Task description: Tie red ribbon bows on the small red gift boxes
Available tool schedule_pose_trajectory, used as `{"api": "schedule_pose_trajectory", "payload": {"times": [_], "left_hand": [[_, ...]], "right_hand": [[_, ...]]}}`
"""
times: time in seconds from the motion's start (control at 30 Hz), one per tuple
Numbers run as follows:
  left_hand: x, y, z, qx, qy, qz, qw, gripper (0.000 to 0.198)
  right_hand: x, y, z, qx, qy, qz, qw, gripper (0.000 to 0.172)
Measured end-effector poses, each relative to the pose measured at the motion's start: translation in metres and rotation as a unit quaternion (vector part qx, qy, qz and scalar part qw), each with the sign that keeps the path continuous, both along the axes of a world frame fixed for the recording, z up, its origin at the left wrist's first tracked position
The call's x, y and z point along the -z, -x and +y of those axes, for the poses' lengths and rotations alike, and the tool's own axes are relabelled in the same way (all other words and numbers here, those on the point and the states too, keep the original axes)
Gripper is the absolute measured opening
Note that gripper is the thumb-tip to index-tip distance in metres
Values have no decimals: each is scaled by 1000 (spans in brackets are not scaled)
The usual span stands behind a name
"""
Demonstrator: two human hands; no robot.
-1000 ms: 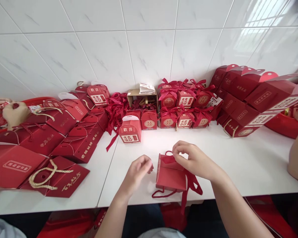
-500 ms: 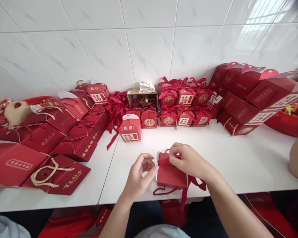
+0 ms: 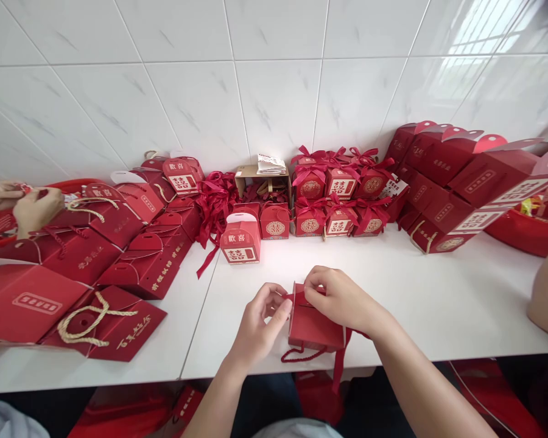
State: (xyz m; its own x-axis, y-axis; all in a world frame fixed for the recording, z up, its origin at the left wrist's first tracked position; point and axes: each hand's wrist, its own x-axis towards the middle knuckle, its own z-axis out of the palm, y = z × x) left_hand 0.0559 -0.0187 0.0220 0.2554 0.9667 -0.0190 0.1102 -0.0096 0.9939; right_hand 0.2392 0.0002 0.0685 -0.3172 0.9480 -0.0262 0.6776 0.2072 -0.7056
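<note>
White table [image 3: 393, 292]; stacked red boxes [image 3: 442, 188] at its right. Red box [image 3: 317, 328] near table's front edge, between hands. Left hand [image 3: 259, 321]: fingers half-curled at box's left edge, grip unclear. Right hand [image 3: 340, 298]: fingers pinching red ribbon [image 3: 339, 368] over box. Dark red cord [image 3: 296, 361] looped below.

White table [image 3: 406, 292], red boxes [image 3: 315, 328], ribbon heap [image 3: 217, 198]
</note>
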Motion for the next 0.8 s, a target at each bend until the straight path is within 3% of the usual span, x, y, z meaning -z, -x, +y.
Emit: {"api": "schedule_pose_trajectory", "payload": {"times": [0.2,0.33,0.43,0.53,0.6,0.67,0.73,0.8], "left_hand": [[4,-4,12,4,-2,17,1000,27],[15,31,24,-40,-19,143,989,28],[29,71,33,-93,-21,308,947,25],[39,91,38,-156,-44,426,890,17],[38,82,39,-187,-86,398,894,15],[32,59,37,-169,-98,283,939,21],[24,31,35,-95,-51,145,984,27],[17,9,34,-20,-12,53,998,32]], "right_hand": [[-3,-6,-3,3,-24,18,1000,25],[1,-38,-16,97,-59,84,990,29],[15,-66,-34,161,-35,98,981,32],[36,-79,-50,151,28,118,981,35],[51,-77,-56,114,55,160,979,38],[65,-70,-57,77,74,231,967,36],[75,-62,-54,60,101,313,943,32],[80,-57,-51,67,137,367,918,30]]}}
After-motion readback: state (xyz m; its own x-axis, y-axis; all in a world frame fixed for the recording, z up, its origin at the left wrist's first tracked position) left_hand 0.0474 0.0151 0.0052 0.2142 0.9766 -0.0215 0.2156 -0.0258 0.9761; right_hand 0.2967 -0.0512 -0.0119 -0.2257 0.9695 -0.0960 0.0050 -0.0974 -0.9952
